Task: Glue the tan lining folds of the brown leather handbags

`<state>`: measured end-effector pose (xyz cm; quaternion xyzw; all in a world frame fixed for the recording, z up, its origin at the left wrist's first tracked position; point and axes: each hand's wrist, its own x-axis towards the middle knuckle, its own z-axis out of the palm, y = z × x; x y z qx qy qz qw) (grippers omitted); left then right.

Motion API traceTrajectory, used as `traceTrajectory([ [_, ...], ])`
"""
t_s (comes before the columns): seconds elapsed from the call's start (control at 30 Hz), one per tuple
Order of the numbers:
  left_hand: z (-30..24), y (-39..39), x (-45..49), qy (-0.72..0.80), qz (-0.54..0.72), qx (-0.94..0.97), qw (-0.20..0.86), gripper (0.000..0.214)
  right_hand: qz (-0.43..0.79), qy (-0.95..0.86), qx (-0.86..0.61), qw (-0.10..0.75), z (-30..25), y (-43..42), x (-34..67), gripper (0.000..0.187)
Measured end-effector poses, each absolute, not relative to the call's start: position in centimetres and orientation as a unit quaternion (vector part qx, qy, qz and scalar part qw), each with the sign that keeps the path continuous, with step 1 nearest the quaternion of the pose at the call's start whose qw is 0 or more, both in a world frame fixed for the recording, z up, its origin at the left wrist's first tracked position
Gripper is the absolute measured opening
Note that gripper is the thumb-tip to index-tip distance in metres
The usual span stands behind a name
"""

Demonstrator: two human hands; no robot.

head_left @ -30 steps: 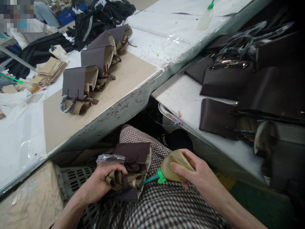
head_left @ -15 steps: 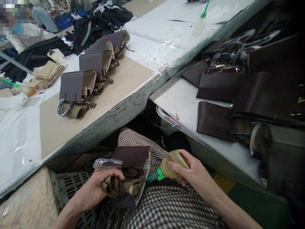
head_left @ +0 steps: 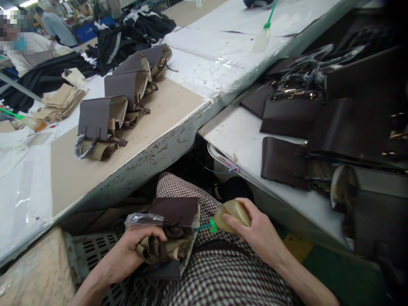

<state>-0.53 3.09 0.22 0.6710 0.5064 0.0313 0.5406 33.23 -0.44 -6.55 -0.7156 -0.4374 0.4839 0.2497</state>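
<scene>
On my lap lies a dark brown handbag [head_left: 174, 210], its tan lining pieces bunched at the open side and a plastic-wrapped handle at its left. My left hand [head_left: 135, 244] is closed round the bag's folded tan parts, thumb lying over them. My right hand [head_left: 255, 227] wraps a squeeze glue bottle [head_left: 232, 216] of yellowish, see-through plastic with a green cap. The bottle is tilted sideways. Its thin green nozzle points left to the bag's pale edge; whether the tip touches the edge I cannot tell.
Several similar bags [head_left: 94, 117] stand in a row on the table [head_left: 134, 146] at left. More dark bags [head_left: 283, 163] crowd the right-hand shelf. Another bottle [head_left: 263, 38] stands at the far edge. A plastic crate [head_left: 91, 250] is beside my lap. People are at the far left.
My right hand has raised the bottle slightly, and its nozzle has shifted upward along the bag's edge. My left hand keeps its hold on the bag.
</scene>
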Motion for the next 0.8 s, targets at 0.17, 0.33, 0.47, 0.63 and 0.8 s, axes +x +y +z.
traceTrajectory([
  [0.17, 0.1, 3.0, -0.6, 0.514, 0.029, 0.667, 0.54, 0.024, 0.515, -0.418, -0.707, 0.246, -6.5, -1.0, 33.5, 0.038],
  [0.33, 0.1, 3.1, -0.8, 0.514, 0.025, 0.667, 0.54, 0.025, 0.662, -0.327, -0.609, 0.29, -5.8, -1.3, 33.7, 0.036],
  [0.47, -0.4, 3.1, -1.2, 0.528, 0.023, 0.656, 0.539, 0.026, 0.778, -0.16, -0.48, 0.372, -5.8, -1.6, 34.4, 0.032],
  [0.63, -0.8, 3.2, -2.1, 0.532, 0.043, 0.648, 0.543, 0.022, 0.769, 0.079, -0.371, 0.514, -5.3, -1.6, 36.6, 0.034],
  [0.8, -0.2, 3.3, -2.6, 0.547, 0.081, 0.633, 0.542, 0.014, 0.691, 0.097, -0.265, 0.665, -2.2, 1.4, 40.5, 0.037],
])
